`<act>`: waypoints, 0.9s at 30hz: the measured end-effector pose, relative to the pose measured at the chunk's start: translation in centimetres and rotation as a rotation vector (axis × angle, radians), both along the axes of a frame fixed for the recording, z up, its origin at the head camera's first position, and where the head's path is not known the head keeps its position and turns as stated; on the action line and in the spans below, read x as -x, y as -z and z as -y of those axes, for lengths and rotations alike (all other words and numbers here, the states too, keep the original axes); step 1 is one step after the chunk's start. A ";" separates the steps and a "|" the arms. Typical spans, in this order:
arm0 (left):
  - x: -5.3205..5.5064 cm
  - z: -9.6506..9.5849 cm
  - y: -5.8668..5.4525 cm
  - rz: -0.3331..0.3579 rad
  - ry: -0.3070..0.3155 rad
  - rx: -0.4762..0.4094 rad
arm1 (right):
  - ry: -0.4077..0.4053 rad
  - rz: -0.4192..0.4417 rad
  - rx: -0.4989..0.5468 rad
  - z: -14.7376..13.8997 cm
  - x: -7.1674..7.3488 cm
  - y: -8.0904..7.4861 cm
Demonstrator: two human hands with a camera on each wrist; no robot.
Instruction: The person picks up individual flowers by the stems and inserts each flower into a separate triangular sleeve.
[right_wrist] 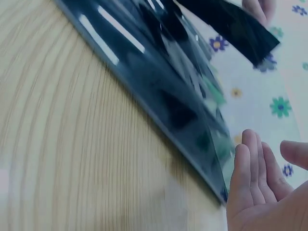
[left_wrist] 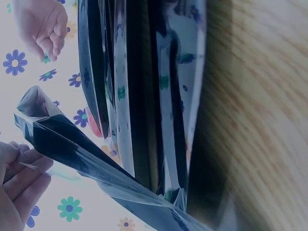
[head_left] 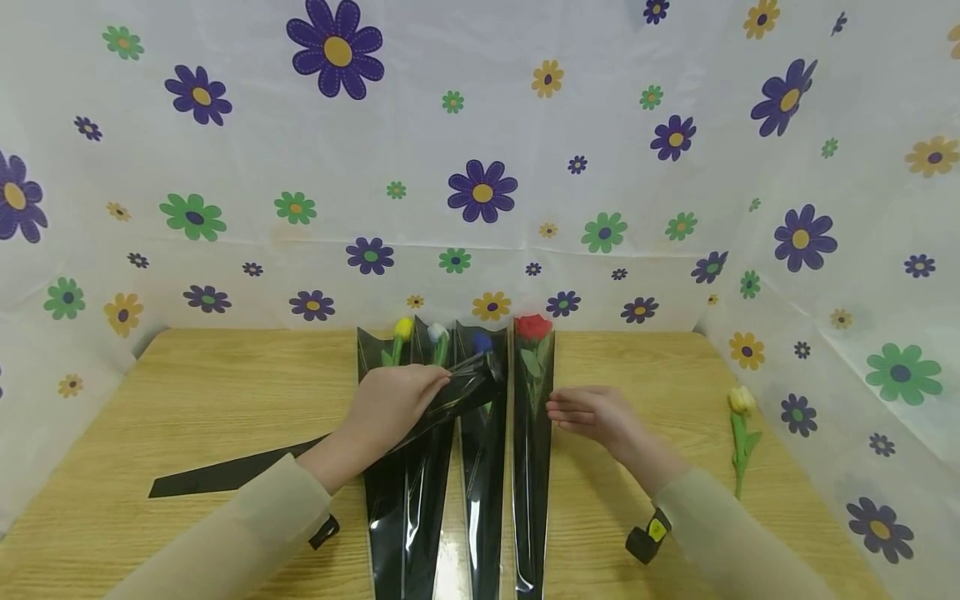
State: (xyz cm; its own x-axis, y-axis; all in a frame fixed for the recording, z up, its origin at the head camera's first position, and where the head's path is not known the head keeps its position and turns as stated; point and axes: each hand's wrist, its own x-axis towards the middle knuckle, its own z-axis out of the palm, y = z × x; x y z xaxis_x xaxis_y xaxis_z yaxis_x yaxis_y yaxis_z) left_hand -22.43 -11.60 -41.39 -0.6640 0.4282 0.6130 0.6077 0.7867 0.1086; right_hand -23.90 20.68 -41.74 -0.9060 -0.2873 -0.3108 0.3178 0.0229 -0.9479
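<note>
My left hand (head_left: 393,400) pinches a black-and-clear flower sleeve (head_left: 468,385) near its wide end. The sleeve slants above the others, its narrow end pointing left; in the left wrist view its mouth (left_wrist: 38,103) gapes and no flower shows inside. My right hand (head_left: 592,412), fingers extended and holding nothing, is beside the sleeve (head_left: 531,475) containing a red rose (head_left: 533,327). Left of that lie more black sleeves, with a blue flower (head_left: 482,341), a white tulip (head_left: 438,333) and a yellow tulip (head_left: 404,327) at their tops. The held sleeve and left arm partly cover them.
A loose pale yellow tulip (head_left: 741,400) with green leaves lies at the right of the wooden table (head_left: 225,375). Behind and beside the table hangs a white flower-printed cloth (head_left: 420,142). Both wrists wear dark straps.
</note>
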 end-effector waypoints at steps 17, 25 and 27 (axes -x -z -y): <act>-0.5 0.5 0.1 0.010 0.009 -0.020 | 0.151 -0.012 -0.010 -10.2 0.0 -0.6; -0.7 0.6 0.1 0.027 -0.003 -0.022 | 0.272 -0.028 -0.074 -14.7 0.2 -0.9; -0.8 0.7 0.1 0.029 -0.007 -0.022 | 0.280 -0.040 -0.065 -15.9 0.3 -0.7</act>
State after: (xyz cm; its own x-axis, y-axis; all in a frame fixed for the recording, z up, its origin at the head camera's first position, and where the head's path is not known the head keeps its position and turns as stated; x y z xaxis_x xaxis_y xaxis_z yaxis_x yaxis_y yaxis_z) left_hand -21.67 -12.26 -41.45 -0.6846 0.4099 0.6027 0.5982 0.7884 0.1433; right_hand -24.24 36.60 -41.00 -0.9592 -0.0050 -0.2826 0.2826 0.0006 -0.9592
